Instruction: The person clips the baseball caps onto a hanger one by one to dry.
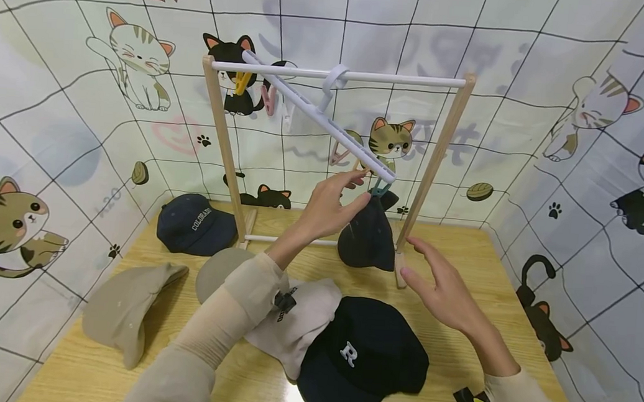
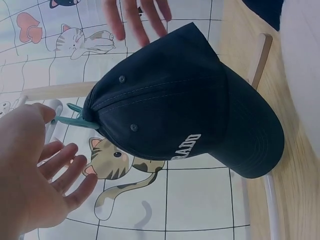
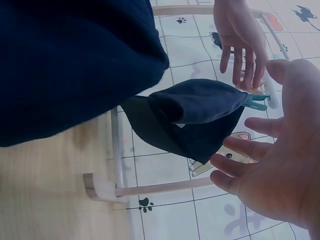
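A dark navy cap with pale lettering on its front hangs from a green clip at the lowered right end of a white clip hanger. My left hand is just left of the clip, fingers loosely spread and holding nothing; in the left wrist view its thumb reaches close to the clip. My right hand is lower, beside the rack's right post, palm toward the cap and fingers apart. In the right wrist view, a gap shows between these fingers and the hanging cap.
The hanger tilts steeply on the top bar of a wooden-post rack; yellow, pink and white clips hang from it. On the table lie a navy COLORADO cap, a beige cap, a pale cap and a black cap with an R.
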Demonstrator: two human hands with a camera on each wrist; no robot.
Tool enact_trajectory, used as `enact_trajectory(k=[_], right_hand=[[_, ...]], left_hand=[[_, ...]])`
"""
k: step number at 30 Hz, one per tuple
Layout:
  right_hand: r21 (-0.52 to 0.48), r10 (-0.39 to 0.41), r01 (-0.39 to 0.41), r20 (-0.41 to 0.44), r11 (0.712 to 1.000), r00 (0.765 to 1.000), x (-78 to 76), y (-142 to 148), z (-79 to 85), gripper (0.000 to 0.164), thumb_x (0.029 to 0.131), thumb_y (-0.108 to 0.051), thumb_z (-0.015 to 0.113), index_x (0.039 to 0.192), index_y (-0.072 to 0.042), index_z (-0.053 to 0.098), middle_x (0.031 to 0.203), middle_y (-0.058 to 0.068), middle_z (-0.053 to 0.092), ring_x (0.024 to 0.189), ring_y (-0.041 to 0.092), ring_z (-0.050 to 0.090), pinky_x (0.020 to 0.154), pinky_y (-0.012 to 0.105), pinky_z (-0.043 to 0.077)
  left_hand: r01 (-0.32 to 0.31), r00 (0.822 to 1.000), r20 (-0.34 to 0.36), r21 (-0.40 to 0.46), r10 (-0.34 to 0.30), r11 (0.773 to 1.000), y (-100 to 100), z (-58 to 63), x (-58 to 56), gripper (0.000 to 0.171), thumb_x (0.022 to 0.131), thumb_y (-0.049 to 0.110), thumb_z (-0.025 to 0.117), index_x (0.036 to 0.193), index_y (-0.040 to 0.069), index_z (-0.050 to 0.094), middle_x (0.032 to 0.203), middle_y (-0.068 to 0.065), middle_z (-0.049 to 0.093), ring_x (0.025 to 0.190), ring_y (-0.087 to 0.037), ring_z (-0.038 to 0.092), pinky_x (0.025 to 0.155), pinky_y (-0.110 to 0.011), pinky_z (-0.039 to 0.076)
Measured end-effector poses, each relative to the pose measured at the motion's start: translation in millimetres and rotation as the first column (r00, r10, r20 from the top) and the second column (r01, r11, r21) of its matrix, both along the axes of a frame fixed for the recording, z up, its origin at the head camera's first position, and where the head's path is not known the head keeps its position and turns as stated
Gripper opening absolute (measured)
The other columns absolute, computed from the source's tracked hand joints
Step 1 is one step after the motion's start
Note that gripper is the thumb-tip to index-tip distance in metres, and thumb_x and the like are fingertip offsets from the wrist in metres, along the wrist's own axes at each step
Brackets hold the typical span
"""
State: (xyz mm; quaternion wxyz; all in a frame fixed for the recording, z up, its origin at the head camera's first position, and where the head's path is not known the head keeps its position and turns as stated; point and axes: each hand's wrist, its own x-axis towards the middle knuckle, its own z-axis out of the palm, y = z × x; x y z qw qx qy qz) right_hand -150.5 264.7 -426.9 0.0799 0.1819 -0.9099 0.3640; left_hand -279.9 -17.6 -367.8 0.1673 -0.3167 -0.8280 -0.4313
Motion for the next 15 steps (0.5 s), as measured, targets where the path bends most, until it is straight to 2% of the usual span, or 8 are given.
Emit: enact_trajectory(k=[8, 15], right_hand=[[-0.007, 0.021, -0.021, -0.022, 1.000, 1.000, 18.0, 2.9, -18.1, 0.063, 0.115, -0.026, 0.065, 0.172, -0.008, 0.044, 0.175, 0.021, 0.049, 0.158, 0.052, 0.050, 0.121, 0.079, 0.042], [-0.006, 0.028, -0.028, -0.001, 1.000, 1.000, 31.6, 4.4, -27.8, 0.061, 0.115, -0.026, 0.063, 0.172, -0.012, 0.045, 0.174, 0.021, 0.050, 0.154, 0.051, 0.053, 0.118, 0.077, 0.044]], left_hand=[[-0.084, 0.993, -0.075, 0.078, 0.089, 0.993, -2.6, -0.5, -3.3, 0.031, 0.107, 0.023, 0.074, 0.133, 0.007, 0.074, 0.124, -0.014, 0.080, 0.116, -0.028, 0.075, 0.095, -0.045, 0.061], [-0.194, 0.964, -0.163, 0.119, 0.212, 0.974, -1.6, 2.2, -6.7, 0.026, 0.103, 0.023, 0.077, 0.121, 0.004, 0.075, 0.116, -0.013, 0.080, 0.107, -0.029, 0.077, 0.087, -0.044, 0.061]])
